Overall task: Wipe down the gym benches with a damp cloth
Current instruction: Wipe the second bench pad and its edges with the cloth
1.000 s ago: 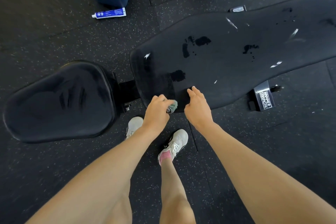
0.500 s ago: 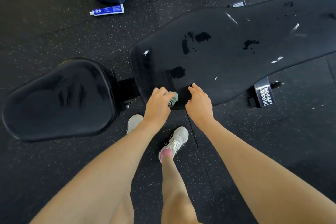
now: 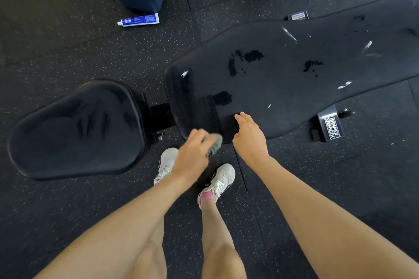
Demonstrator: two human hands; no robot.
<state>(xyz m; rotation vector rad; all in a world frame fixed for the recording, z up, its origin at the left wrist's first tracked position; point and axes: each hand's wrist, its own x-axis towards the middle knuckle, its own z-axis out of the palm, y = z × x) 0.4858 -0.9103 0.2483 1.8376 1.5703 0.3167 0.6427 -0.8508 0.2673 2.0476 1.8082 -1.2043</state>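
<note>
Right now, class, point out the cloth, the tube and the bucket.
cloth point(image 3: 216, 141), head view, on the green part that shows.
tube point(image 3: 138, 20), head view, on the middle of its blue and white body.
bucket point(image 3: 145, 3), head view, on its near outer wall.

the left hand point(image 3: 195, 157), holding the cloth point(image 3: 215, 142), has slid back off the near edge of the bench pad point(image 3: 283, 84).

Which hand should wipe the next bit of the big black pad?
The left hand, probably. It holds the green cloth right at the near edge of the long pad. The right hand holds nothing and lies open at that edge.
</note>
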